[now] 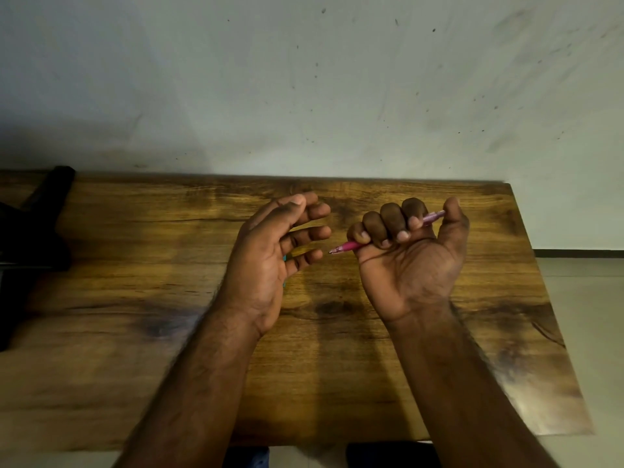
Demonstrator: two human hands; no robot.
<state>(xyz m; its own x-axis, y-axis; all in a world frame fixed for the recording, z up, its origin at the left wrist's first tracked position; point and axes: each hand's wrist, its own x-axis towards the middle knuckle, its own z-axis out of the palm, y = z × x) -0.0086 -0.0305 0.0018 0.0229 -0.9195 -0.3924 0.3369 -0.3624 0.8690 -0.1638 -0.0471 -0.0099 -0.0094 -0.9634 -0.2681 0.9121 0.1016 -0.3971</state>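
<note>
While my right hand (410,261) is turned palm up above the desk (135,265), its fingers are curled tight round a pink pen (351,246), fist-style. Tip pokes out past my little finger, pointing left; the paler back end sticks out by my thumb. It looks light, stiff and slick plastic to me, so I reckon the middle of the barrel is the spot to grip, just where I have it. My left hand (270,255) hovers just beside the tip, fingers loose and half bent, holding nothing, not touching the pen. Under that hand a sliver of something teal peeks out; can't tell what. Far left, a dark object (37,224) sits on the desk. Behind, a scuffed pale wall (304,79).
</note>
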